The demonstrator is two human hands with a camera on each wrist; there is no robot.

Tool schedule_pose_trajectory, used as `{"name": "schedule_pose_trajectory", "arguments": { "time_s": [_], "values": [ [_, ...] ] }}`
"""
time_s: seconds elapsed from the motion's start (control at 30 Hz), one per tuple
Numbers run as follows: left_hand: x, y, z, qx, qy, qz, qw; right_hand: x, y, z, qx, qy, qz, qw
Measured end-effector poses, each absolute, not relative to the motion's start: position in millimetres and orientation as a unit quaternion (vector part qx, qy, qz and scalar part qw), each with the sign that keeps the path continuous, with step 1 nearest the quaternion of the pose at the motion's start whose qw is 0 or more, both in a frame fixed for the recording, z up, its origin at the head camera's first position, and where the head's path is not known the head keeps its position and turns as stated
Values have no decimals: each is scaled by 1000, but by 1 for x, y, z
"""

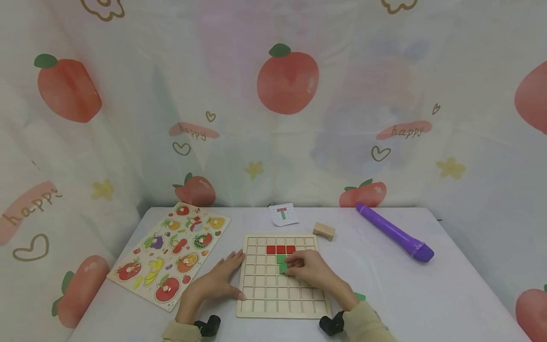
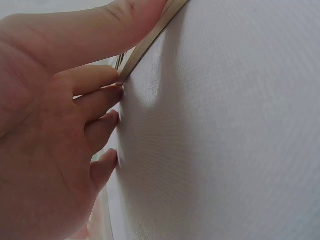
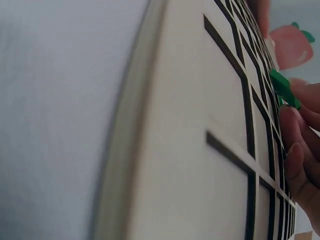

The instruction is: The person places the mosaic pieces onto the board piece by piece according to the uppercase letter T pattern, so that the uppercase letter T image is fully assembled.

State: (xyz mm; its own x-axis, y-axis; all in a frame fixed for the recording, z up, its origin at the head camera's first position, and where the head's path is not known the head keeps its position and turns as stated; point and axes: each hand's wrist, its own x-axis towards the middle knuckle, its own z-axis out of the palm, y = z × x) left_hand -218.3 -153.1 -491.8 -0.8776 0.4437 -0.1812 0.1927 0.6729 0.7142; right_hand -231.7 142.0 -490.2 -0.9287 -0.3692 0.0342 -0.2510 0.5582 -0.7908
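Observation:
A wooden grid board [image 1: 271, 293] lies flat in front of me. Three red square tiles [image 1: 280, 249] sit in a row near its far edge, with a green tile [image 1: 280, 259] below the middle one. My right hand [image 1: 314, 270] pinches another green square tile [image 1: 283, 269] over the cell just below. In the right wrist view that green tile [image 3: 283, 89] is tilted between thumb and fingers. Along the board's left edge, my left hand [image 1: 217, 282] rests with fingers spread, thumb and fingertips touching the edge.
A fruit puzzle board [image 1: 171, 251] lies to the left. Behind the grid are a paper card [image 1: 290, 219] showing a red and green T pattern and a small wooden block [image 1: 324, 231]. A purple microphone-shaped stick [image 1: 391, 230] lies right. A green piece [image 1: 360, 297] shows beside my right wrist.

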Motion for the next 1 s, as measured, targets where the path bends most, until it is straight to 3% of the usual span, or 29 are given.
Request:
{"name": "schedule_pose_trajectory", "arguments": {
  "time_s": [0.6,1.0],
  "values": [
    [-219,-154,-492,176,901,358,173,-231,136,-493,-203,891,-404,50],
    [-218,-154,-491,171,901,357,176,-223,161,-490,-181,899,-398,36]
  ]
}}
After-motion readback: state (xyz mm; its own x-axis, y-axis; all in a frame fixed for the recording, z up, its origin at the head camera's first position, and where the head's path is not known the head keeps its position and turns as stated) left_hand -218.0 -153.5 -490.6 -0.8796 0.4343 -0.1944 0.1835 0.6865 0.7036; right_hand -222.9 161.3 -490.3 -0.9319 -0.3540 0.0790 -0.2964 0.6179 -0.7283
